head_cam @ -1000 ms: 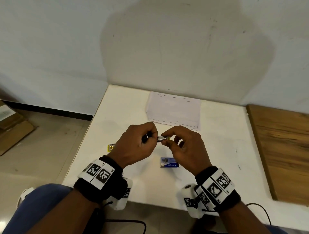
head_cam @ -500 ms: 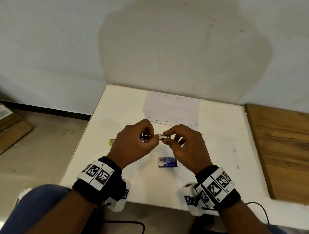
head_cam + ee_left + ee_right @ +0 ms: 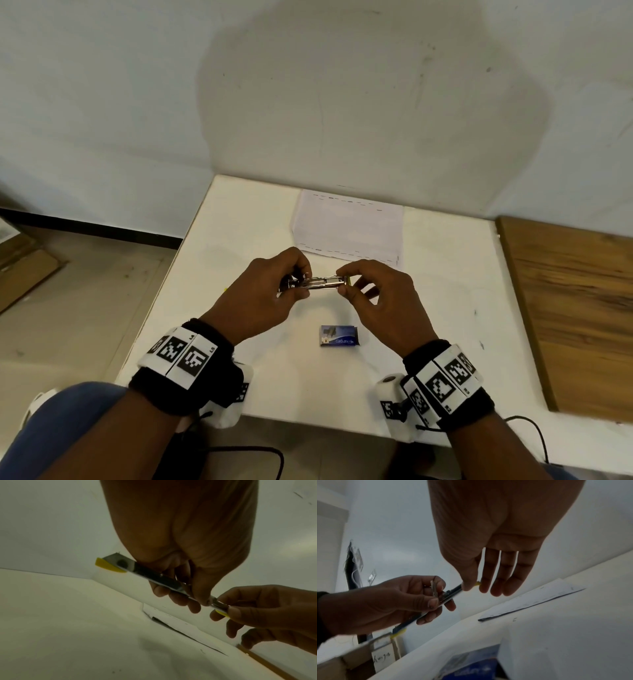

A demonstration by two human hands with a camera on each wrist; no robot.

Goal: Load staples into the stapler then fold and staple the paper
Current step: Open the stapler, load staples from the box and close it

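Observation:
A small metal stapler point(image 3: 322, 283) with yellow ends is held level above the white table point(image 3: 239, 240). My left hand point(image 3: 270, 291) grips its body, fingers curled round it point(image 3: 154, 577). My right hand point(image 3: 373, 298) pinches its yellow right tip between thumb and forefinger, the other fingers straight point(image 3: 488, 534). A short metal piece point(image 3: 433, 586) stands up between my left fingers. A blue staple box point(image 3: 339, 336) lies on the table below my hands. The white paper point(image 3: 347, 228) lies flat behind them.
A wooden board point(image 3: 575, 308) adjoins the table on the right. The wall rises right behind the paper. A cardboard box point(image 3: 351, 662) stands on the floor at the left. Cables hang off the table's near edge.
A slightly longer stretch of metal shows between my two hands than before. Both hands keep their hold and stay over the same spot.

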